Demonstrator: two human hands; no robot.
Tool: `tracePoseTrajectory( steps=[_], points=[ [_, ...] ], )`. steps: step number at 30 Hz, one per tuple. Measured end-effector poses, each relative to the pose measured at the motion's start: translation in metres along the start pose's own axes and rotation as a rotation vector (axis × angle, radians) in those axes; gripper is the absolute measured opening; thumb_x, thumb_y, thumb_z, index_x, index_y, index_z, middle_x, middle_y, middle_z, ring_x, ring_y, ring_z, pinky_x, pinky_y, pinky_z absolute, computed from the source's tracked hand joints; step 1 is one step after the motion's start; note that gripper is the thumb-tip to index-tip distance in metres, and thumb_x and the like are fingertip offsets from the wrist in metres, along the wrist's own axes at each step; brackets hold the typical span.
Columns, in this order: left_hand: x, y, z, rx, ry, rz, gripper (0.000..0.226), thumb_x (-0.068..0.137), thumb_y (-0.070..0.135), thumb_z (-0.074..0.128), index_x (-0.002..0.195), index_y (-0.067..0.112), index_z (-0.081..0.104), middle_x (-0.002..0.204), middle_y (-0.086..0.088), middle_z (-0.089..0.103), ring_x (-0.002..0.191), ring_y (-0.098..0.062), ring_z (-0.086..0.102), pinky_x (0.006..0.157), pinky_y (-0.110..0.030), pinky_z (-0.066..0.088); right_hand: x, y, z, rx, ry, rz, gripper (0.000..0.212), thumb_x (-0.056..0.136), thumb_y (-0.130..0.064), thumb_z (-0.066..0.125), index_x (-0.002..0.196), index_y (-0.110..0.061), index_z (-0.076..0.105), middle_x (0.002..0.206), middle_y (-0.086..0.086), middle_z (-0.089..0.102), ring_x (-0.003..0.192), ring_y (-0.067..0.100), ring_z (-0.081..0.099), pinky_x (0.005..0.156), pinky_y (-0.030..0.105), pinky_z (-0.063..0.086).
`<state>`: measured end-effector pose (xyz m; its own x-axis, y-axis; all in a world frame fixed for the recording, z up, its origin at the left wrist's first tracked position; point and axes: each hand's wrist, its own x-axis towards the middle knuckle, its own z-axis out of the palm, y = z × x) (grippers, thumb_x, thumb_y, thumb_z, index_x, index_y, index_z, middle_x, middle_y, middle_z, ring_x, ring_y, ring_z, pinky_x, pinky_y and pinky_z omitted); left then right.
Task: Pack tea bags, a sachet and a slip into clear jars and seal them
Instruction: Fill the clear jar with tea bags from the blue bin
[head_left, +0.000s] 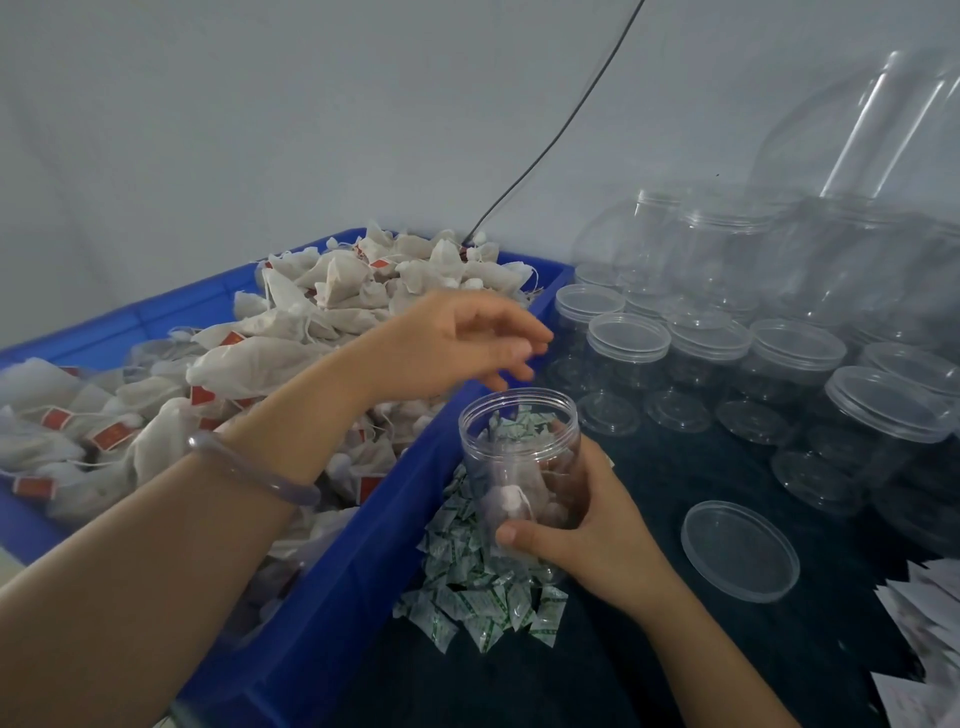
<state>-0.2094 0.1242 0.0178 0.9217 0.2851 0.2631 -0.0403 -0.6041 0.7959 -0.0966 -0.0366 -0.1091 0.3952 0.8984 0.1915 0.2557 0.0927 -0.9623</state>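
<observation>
My right hand (587, 535) grips an open clear jar (519, 447) upright, beside the blue crate (332, 613). A few tea bags (514, 499) lie in the jar's bottom. My left hand (462, 345) hovers just above the jar's mouth with relaxed, spread fingers and holds nothing. The crate is heaped with white tea bags (291, 332) bearing red tags. A pile of small green-and-white sachets (478, 597) lies on the dark table under and around the jar. A loose clear lid (740, 551) lies flat to the right. White paper slips (930, 623) show at the right edge.
Several lidded empty clear jars (717, 364) stand in rows at the right, with more stacked behind them against the grey wall. A black cable (561, 130) runs down the wall to the crate's far corner. A translucent bangle (249, 467) sits on my left wrist.
</observation>
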Motion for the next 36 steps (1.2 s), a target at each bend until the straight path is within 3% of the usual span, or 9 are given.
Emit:
tracePoseTrajectory(
  steps=[3, 8, 13, 21, 24, 27, 30, 33, 36],
  points=[
    [0.004, -0.019, -0.02, 0.503, 0.227, -0.159, 0.027, 0.092, 0.004, 0.054, 0.097, 0.027, 0.069, 0.098, 0.012, 0.068, 0.09, -0.006, 0.064, 0.081, -0.021, 0.051, -0.001, 0.0, -0.001, -0.001, -0.001, 0.0, 0.081, 0.048, -0.045, 0.089, 0.108, -0.074, 0.044, 0.122, -0.024, 0.061, 0.115, 0.0, 0.059, 0.089, 0.021, 0.051],
    [-0.001, -0.049, -0.029, 0.993, -0.087, -0.768, 0.026, 0.081, 0.026, 0.073, 0.103, 0.014, 0.068, 0.089, -0.001, 0.068, 0.083, -0.018, 0.066, 0.083, -0.036, 0.055, -0.001, -0.001, -0.003, 0.004, -0.005, -0.002, 0.08, 0.048, -0.044, 0.089, 0.107, -0.074, 0.044, 0.12, -0.027, 0.061, 0.113, -0.003, 0.059, 0.083, 0.012, 0.05],
    [0.009, -0.05, -0.016, 1.254, -0.048, -0.761, 0.016, 0.088, 0.022, 0.065, 0.103, 0.018, 0.062, 0.086, 0.002, 0.058, 0.084, -0.018, 0.058, 0.076, -0.03, 0.05, 0.0, -0.003, -0.005, 0.005, 0.005, -0.011, 0.08, 0.049, -0.043, 0.089, 0.113, -0.066, 0.047, 0.122, -0.021, 0.062, 0.114, 0.001, 0.059, 0.087, 0.022, 0.052],
    [0.004, -0.046, -0.038, 0.804, 0.143, -0.524, 0.005, 0.088, 0.021, 0.062, 0.083, 0.022, 0.062, 0.1, 0.002, 0.066, 0.09, -0.015, 0.059, 0.084, -0.032, 0.049, 0.0, -0.001, -0.006, 0.022, 0.002, 0.0, 0.088, 0.051, -0.041, 0.09, 0.126, -0.052, 0.046, 0.123, -0.018, 0.062, 0.114, 0.004, 0.06, 0.093, 0.031, 0.053],
    [0.007, -0.049, -0.02, 1.097, -0.064, -0.663, 0.028, 0.082, 0.044, 0.067, 0.096, 0.02, 0.06, 0.088, 0.004, 0.062, 0.077, -0.012, 0.058, 0.077, -0.03, 0.05, 0.0, 0.0, -0.004, 0.035, -0.01, -0.003, 0.084, 0.051, -0.039, 0.091, 0.121, -0.057, 0.047, 0.122, -0.016, 0.063, 0.114, 0.008, 0.062, 0.094, 0.035, 0.053],
    [0.011, -0.052, -0.014, 1.278, -0.043, -0.706, 0.021, 0.086, 0.037, 0.064, 0.094, 0.018, 0.063, 0.078, 0.004, 0.058, 0.073, -0.014, 0.057, 0.073, -0.029, 0.049, 0.0, 0.0, -0.005, 0.022, -0.004, -0.002, 0.082, 0.05, -0.042, 0.09, 0.117, -0.063, 0.047, 0.12, -0.021, 0.062, 0.113, 0.005, 0.062, 0.091, 0.031, 0.054],
    [0.01, -0.053, -0.028, 0.985, 0.22, -0.574, 0.019, 0.088, 0.03, 0.061, 0.08, 0.013, 0.063, 0.075, -0.003, 0.061, 0.072, -0.02, 0.061, 0.07, -0.032, 0.054, 0.0, 0.0, -0.007, 0.017, 0.008, 0.006, 0.083, 0.049, -0.045, 0.089, 0.117, -0.063, 0.046, 0.119, -0.023, 0.062, 0.113, 0.002, 0.06, 0.088, 0.025, 0.054],
    [0.003, -0.031, -0.032, 0.238, 0.499, -0.196, 0.017, 0.092, 0.025, 0.061, 0.079, 0.014, 0.065, 0.071, -0.002, 0.067, 0.066, -0.017, 0.065, 0.059, -0.028, 0.054, 0.001, 0.001, -0.007, 0.013, 0.009, 0.015, 0.09, 0.049, -0.044, 0.089, 0.126, -0.054, 0.045, 0.124, -0.016, 0.061, 0.115, 0.003, 0.059, 0.093, 0.03, 0.053],
    [-0.007, 0.001, -0.017, -0.084, 0.428, 0.113, 0.014, 0.086, 0.027, 0.064, 0.073, 0.031, 0.068, 0.065, 0.012, 0.066, 0.059, -0.002, 0.064, 0.054, -0.015, 0.052, 0.0, 0.002, -0.006, 0.014, 0.005, 0.015, 0.092, 0.048, -0.043, 0.089, 0.128, -0.052, 0.044, 0.126, -0.016, 0.059, 0.116, 0.002, 0.058, 0.095, 0.031, 0.052]
  ],
)
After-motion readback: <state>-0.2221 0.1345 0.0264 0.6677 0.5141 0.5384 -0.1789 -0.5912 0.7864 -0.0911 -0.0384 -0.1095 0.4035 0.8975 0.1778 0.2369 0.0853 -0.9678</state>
